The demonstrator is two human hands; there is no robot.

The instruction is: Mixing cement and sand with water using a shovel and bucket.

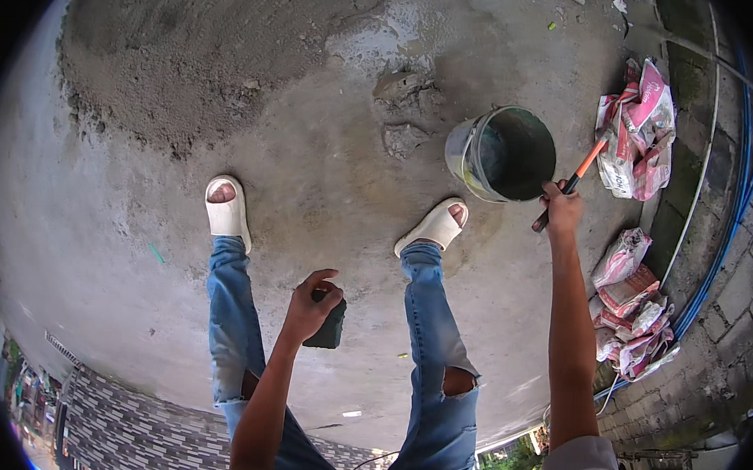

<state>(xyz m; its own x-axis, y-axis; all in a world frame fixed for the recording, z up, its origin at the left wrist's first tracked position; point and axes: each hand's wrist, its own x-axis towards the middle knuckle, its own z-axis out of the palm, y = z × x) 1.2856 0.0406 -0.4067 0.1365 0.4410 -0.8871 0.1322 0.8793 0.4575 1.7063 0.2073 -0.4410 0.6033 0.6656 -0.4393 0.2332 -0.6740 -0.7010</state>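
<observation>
gripping a tool (pixel 588 161) in right hand (pixel 563 209), just beside the bucket (pixel 473 165), off its near right rim; can't tell if touching it. wrapping fingers tog. round the black-&-orange handle, close to the butt end, prob. for reach & a firm hold. can't make out the tool's head against the torn bags (pixel 651 114) right of bucket.

holding, by the looks, a dark block (pixel 326 326) from above in left hand (pixel 305 313), left of bucket & nearer the body, prob. to keep it clear of the tool side. curling fingers over it, w/ index poking out & thumb apart; partly hidden, so can't tell the exact pinch.

keeping bucket upright, seemingly, right beyond the right slipper (pixel 434 226), presumably for easy reach. see also a grey sandy pile (pixel 170 72) spread well left of bucket, plus a 2nd bag heap (pixel 634 301) right of bucket & nearer the body, prob. left at the floor's edge to save walking room.
</observation>
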